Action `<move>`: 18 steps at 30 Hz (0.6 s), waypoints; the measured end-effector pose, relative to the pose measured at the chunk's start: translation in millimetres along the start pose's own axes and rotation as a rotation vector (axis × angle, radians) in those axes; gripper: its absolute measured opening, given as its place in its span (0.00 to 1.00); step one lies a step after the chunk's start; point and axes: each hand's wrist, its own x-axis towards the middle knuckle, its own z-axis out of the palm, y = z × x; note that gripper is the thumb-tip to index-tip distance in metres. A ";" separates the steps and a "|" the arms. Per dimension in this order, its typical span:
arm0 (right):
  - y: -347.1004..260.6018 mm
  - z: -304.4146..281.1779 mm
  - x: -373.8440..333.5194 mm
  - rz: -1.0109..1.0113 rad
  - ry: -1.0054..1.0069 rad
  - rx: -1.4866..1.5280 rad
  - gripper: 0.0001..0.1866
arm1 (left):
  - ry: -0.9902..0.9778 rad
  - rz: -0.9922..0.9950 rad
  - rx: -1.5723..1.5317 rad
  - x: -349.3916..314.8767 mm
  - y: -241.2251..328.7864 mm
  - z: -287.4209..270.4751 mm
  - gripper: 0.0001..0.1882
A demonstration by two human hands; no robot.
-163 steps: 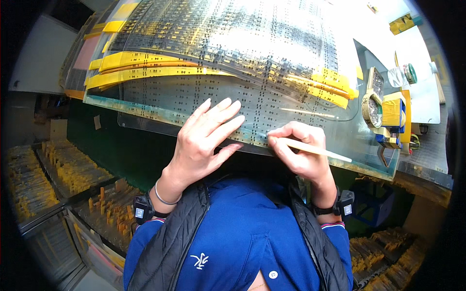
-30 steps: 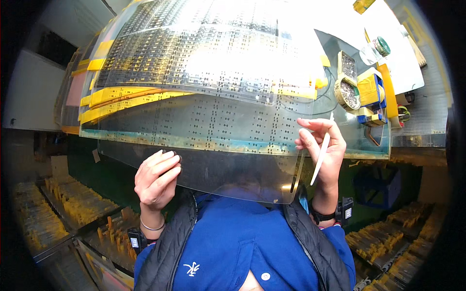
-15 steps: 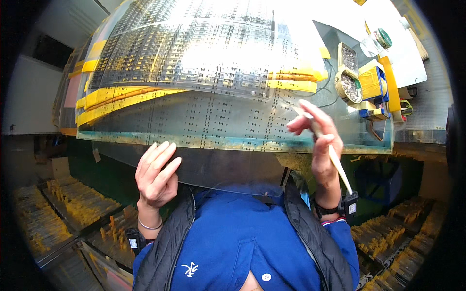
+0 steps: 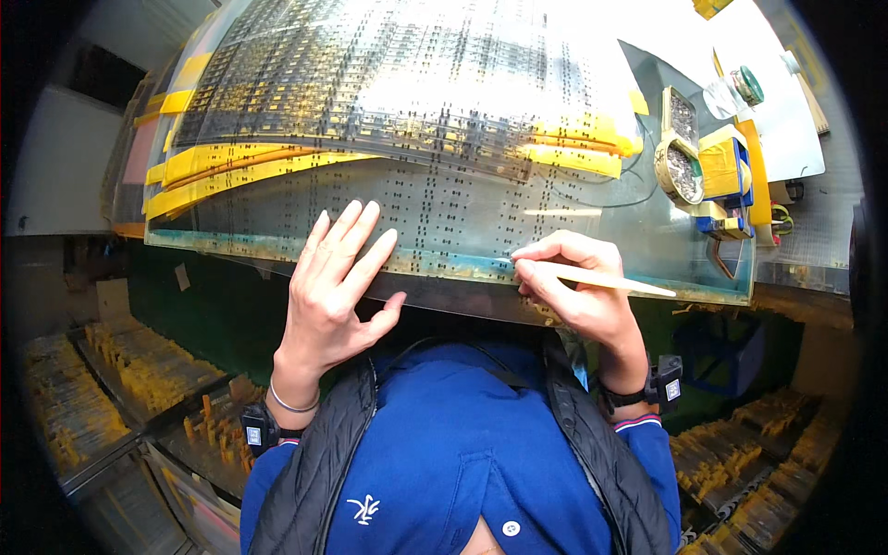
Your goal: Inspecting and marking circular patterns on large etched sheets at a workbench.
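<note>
The left hand (image 4: 335,282) is pressing spread fingers flat on the thin, floppy-looking sheet (image 4: 435,199), best steadied near its edge, while the right hand (image 4: 575,291) is pinching a light stick (image 4: 606,278) just beyond.

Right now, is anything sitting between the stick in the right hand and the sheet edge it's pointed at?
Nothing visible does. The right hand pinches the pale thin stick, its gripped end right at the near edge of the clear sheet. The left hand lies flat on the sheet, off to the side.
</note>
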 end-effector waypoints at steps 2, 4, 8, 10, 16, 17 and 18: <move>3.0 2.6 1.5 -0.028 0.047 -0.042 0.05 | -0.004 -0.007 -0.015 0.6 -0.2 -0.5 0.32; 9.5 4.5 2.6 -0.064 0.067 -0.057 0.05 | -0.009 -0.015 -0.029 0.9 -0.3 -1.3 0.33; 10.0 7.6 3.8 -0.113 0.131 -0.112 0.05 | -0.039 -0.020 -0.038 3.2 1.2 -4.8 0.39; 9.6 4.5 3.5 -0.132 0.101 -0.147 0.04 | -0.045 -0.025 -0.044 3.8 0.8 -5.1 0.41; 9.9 6.6 3.3 -0.122 0.107 -0.137 0.04 | -0.034 -0.027 -0.047 3.7 -2.0 -2.6 0.42; 11.1 6.9 3.2 -0.160 0.115 -0.171 0.04 | -0.032 -0.026 -0.042 3.5 -2.2 -1.9 0.41; 11.5 3.4 3.4 -0.187 0.056 -0.184 0.04 | -0.030 -0.027 -0.037 3.2 -2.4 -1.3 0.41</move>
